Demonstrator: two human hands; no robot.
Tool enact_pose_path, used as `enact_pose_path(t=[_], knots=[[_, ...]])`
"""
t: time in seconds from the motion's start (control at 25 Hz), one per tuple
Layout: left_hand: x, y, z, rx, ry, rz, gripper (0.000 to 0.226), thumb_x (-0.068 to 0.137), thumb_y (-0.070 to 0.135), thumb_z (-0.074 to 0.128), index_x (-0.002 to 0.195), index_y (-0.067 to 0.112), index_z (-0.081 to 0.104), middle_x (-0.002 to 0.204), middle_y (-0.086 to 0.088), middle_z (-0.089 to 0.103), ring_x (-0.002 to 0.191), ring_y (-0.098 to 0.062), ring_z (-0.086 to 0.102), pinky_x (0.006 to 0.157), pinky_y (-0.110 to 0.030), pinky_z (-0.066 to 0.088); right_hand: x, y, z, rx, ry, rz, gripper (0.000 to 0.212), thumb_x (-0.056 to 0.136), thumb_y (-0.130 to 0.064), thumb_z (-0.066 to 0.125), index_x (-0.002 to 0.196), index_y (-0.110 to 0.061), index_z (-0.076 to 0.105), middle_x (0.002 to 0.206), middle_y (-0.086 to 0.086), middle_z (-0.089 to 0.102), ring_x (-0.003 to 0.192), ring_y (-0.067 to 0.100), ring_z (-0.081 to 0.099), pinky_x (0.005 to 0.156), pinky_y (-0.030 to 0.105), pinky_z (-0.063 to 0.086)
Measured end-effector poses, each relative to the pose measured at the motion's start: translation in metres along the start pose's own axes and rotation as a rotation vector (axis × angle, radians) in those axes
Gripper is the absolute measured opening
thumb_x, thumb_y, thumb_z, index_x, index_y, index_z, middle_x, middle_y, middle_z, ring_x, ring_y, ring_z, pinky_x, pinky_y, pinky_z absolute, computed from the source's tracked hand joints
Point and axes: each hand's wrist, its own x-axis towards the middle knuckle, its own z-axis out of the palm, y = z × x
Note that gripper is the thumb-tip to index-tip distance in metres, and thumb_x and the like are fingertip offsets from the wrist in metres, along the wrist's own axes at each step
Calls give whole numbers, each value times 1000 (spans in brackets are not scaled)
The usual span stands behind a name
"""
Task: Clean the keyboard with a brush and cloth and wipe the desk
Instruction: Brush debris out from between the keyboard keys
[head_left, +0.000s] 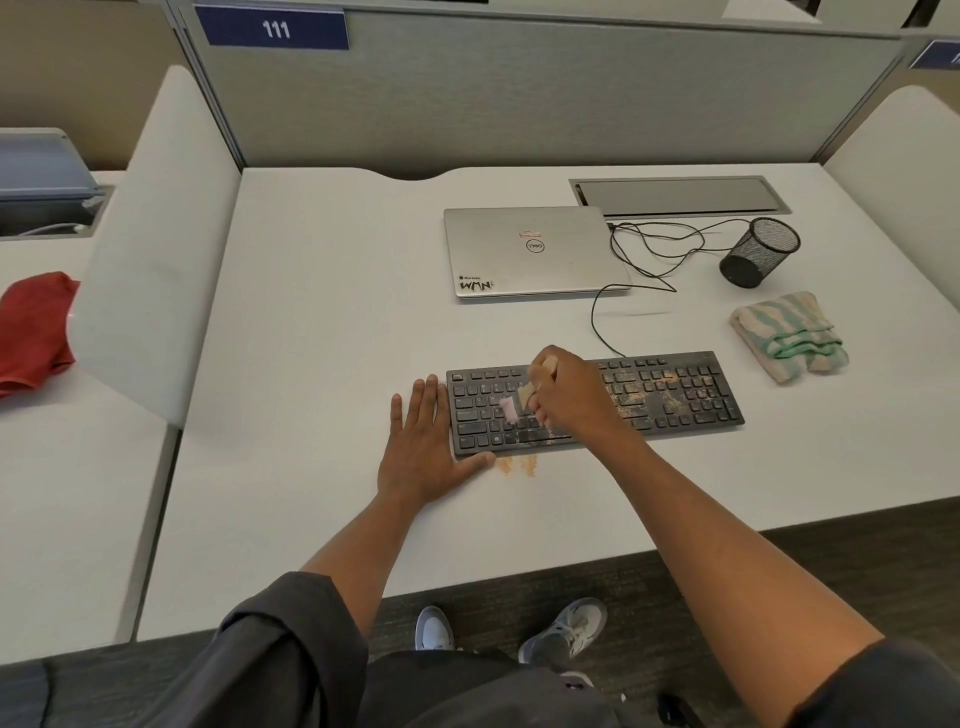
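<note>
A black keyboard (675, 395) lies on the white desk (322, 332), with tan crumbs over its middle and right keys. My right hand (566, 389) grips a small wooden brush (511, 402) whose pale pink bristles touch the left-middle keys. My left hand (423, 441) lies flat on the desk against the keyboard's left end, fingers straight, thumb along its front edge. A small patch of tan crumbs (517, 464) sits on the desk just in front of the keyboard. A folded green-and-cream striped cloth (789, 335) rests to the right, behind the keyboard's right end.
A closed silver laptop (530, 254) lies behind the keyboard, with a black cable (649, 254) looping beside it. A black mesh pen cup (761, 252) lies tipped at the back right. A red cloth (34, 332) sits on the neighbouring desk beyond the left divider (150, 270).
</note>
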Motion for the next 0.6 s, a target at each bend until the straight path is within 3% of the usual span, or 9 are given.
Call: enact_pose_path(t=[0.12, 0.16, 0.28, 0.36, 0.52, 0.6], knots=[[1, 0, 0, 11, -1, -5, 120, 79, 95, 19, 157, 12, -18, 169, -10, -14, 154, -23, -21, 124, -52, -10, 1, -5, -7, -204, 44, -47, 20, 99, -16, 47, 85, -15, 60, 67, -6, 60, 57, 4, 59, 49, 16, 43], [1, 0, 0, 12, -3, -5, 120, 79, 95, 18, 158, 12, -16, 169, -10, -14, 154, -23, -21, 124, -52, -10, 2, -8, -10, -218, 38, -57, 20, 99, -16, 48, 85, -15, 61, 68, -7, 60, 58, 3, 58, 49, 15, 42], [1, 0, 1, 1, 7, 4, 120, 79, 95, 18, 158, 12, -16, 169, -11, -13, 154, -24, -20, 125, -52, -10, 7, -9, -16, -68, -112, -58, 19, 95, -12, 57, 80, -21, 66, 71, -2, 67, 63, 14, 62, 58, 32, 54], [0, -1, 1, -10, 11, 10, 118, 79, 95, 19, 156, 13, -19, 169, -11, -12, 154, -24, -19, 125, -52, -10, 6, -10, -19, -66, -192, -47, 21, 93, -7, 60, 79, -20, 68, 69, -3, 67, 61, 12, 62, 53, 26, 51], [0, -1, 1, 3, 5, 7, 118, 79, 95, 17, 155, 14, -23, 169, -10, -14, 154, -24, -21, 125, -52, -10, 10, -17, -24, -205, -175, -42, 23, 92, 2, 56, 83, -16, 68, 74, -8, 64, 65, 6, 60, 44, 8, 38], [1, 0, 0, 8, -1, 4, 120, 78, 96, 15, 157, 13, -20, 168, -10, -15, 154, -24, -21, 124, -52, -10, 13, -22, -25, -213, -158, -60, 22, 92, 2, 55, 85, -12, 69, 76, -6, 65, 67, 7, 60, 46, 11, 40]])
